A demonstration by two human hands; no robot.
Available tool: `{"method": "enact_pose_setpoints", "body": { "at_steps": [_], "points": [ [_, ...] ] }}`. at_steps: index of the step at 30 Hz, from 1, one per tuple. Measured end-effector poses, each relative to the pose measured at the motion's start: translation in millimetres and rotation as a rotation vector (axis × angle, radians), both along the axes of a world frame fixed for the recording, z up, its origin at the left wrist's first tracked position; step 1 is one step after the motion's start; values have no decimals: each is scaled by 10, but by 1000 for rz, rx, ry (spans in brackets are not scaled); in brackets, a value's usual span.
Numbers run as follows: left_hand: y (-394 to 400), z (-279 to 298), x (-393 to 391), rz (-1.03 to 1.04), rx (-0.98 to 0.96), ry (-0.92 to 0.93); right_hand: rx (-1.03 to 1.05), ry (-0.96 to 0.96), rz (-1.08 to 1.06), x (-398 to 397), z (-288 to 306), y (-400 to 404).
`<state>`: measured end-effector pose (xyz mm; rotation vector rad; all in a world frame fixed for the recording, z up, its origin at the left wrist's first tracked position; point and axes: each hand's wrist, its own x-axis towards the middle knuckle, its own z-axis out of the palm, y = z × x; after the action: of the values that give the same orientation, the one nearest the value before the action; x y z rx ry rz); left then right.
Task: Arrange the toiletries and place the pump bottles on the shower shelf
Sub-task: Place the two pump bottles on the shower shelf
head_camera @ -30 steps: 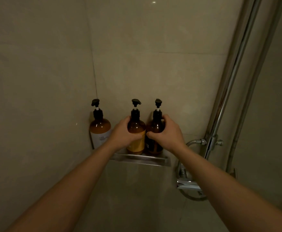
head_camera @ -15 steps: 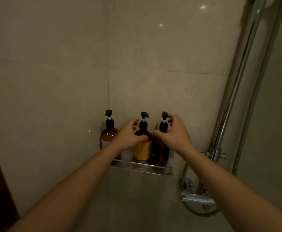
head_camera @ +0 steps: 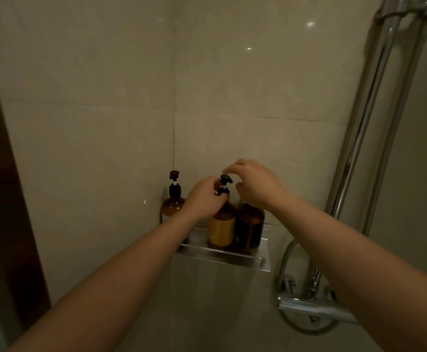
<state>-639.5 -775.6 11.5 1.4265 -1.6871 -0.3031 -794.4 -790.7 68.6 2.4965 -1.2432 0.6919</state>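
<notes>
Steel shelf (head_camera: 222,257) at six o'clock of the tiled corner already carried all three pump bottles, so placing looked done and only straightening remained. Left hand (head_camera: 202,199) pinched the neck of the yellow-label bottle (head_camera: 221,231); right hand (head_camera: 257,185) hovered, fingers loosely spread, over the dark-label bottle (head_camera: 249,227). White-label bottle (head_camera: 173,203) stood at nine o'clock.

Two forearms in view, both bare from elbow region to wrist; no sleeves, cuffs or gloves seen. Left hand (head_camera: 203,199) and right hand (head_camera: 257,185) bare; no rings, watch or wristbands visible in the dim light
</notes>
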Motion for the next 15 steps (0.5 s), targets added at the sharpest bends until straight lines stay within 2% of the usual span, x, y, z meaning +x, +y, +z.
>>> {"method": "enact_pose_setpoints", "body": {
  "at_steps": [8,15],
  "points": [
    [-146,-34,-18,55,-43,-39,-73,55,51,89,-12,-132],
    [-144,-5,121,61,-45,-36,24,105,-44,120,-142,-173]
  ]
}}
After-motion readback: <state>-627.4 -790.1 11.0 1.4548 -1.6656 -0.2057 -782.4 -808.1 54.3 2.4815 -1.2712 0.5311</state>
